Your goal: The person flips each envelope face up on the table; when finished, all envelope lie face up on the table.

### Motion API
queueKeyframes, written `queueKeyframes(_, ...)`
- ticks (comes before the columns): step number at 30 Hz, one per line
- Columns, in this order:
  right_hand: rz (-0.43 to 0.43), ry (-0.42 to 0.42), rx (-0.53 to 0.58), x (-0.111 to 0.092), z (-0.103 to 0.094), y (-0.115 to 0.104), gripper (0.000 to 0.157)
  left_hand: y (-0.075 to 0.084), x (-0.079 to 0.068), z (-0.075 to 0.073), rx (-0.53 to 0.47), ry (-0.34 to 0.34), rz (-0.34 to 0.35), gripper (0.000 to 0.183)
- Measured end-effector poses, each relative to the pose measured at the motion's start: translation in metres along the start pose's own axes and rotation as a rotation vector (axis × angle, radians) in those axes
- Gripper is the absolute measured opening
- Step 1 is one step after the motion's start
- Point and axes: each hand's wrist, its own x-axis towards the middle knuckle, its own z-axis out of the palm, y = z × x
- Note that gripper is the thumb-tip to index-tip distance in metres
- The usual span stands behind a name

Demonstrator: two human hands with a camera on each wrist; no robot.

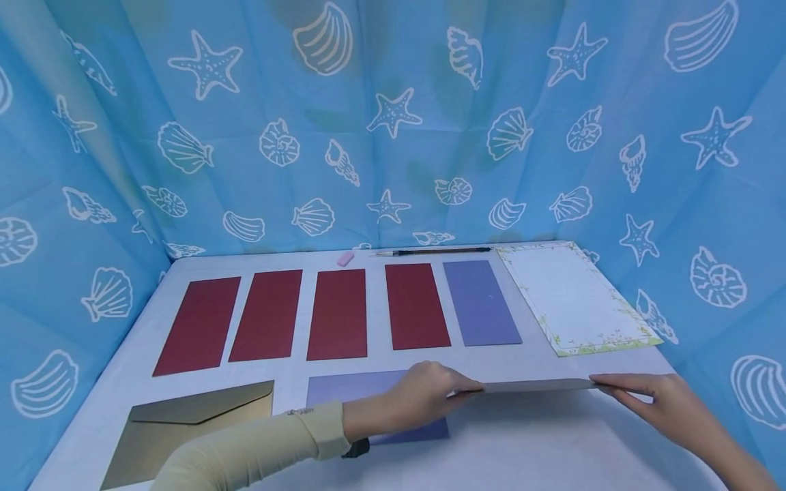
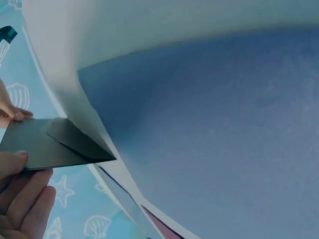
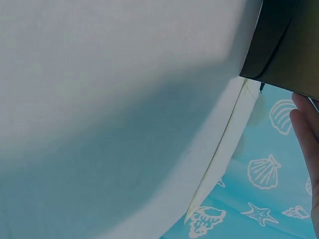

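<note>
A gold-brown envelope [image 1: 540,386] is held flat above the white table, seen nearly edge-on in the head view. My left hand [image 1: 424,395] pinches its left edge between thumb and fingers, and my right hand [image 1: 669,406] pinches the right edge. In the left wrist view the envelope [image 2: 45,144] shows its pointed flap. The right wrist view has its dark corner [image 3: 271,45] with my right fingers [image 3: 308,134] against the edge. Under my left forearm lies a purple envelope [image 1: 356,389], partly hidden.
Another gold envelope [image 1: 202,429] lies at front left. Several dark red envelopes [image 1: 336,314] and a purple one [image 1: 482,303] form a row behind. Flower-bordered paper [image 1: 577,300] lies at the right. A brush [image 1: 439,251] and a pink eraser [image 1: 346,258] sit at the back edge.
</note>
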Motion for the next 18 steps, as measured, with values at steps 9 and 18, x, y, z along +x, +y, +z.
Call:
queueKeyframes(9,-0.002,-0.005,0.05,0.008,-0.013,-0.001,0.036,0.004,0.005,-0.009,-0.101,-0.034,-0.081,0.025)
queueKeyframes(18,0.062,-0.161,0.067,0.018,-0.029,-0.002,0.019,0.008,0.005,-0.008,-0.335,-0.09,-0.212,0.021)
